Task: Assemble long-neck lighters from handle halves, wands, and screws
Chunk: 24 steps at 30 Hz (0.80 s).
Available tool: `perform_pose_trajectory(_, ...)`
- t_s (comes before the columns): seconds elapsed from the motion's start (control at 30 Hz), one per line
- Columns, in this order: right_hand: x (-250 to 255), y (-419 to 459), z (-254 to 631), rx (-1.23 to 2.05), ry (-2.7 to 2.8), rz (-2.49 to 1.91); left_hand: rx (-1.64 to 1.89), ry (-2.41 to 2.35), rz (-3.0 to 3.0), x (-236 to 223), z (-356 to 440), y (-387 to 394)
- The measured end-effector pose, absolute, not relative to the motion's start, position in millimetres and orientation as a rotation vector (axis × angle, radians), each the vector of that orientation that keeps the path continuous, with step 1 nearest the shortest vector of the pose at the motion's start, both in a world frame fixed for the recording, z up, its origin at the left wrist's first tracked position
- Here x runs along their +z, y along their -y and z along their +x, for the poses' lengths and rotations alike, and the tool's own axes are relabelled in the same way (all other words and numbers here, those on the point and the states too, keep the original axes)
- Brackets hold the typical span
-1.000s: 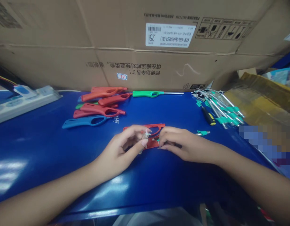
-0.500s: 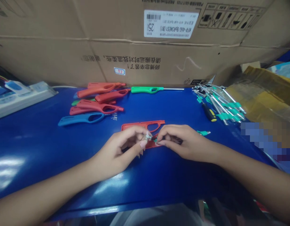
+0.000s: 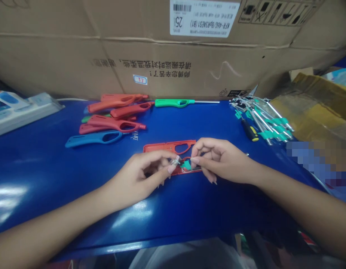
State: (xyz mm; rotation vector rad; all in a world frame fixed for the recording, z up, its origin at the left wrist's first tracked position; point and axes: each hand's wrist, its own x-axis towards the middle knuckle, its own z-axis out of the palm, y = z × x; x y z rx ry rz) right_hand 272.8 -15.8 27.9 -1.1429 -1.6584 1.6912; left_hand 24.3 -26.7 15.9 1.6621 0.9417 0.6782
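Pinching a small clear part (image 3: pixel 175 162), left hand (image 3: pixel 144 173) nearly closed.

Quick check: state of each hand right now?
Left hand: closed, its grip on a small clear part.
Right hand: fingers curled at the green piece; whether it holds anything cannot be told.

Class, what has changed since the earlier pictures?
The right hand has shifted slightly away from the person's body, uncovering more of the green piece at the nearer red shell. The left hand still holds the small clear part; the piled handles and green lighter stayed put.
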Motion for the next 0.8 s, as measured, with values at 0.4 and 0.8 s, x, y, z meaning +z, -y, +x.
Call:
perform_pose_trajectory(0.4, 27, 16, 286, 0.918, 2.415, -0.869, 0.651, -1.004, 1.656, 12, 23, 24)
perform_pose_trajectory(0.8, 28, 15, 289, 0.283, 2.948, -0.788, 0.627, -0.979, 1.656, 14, 22, 23)
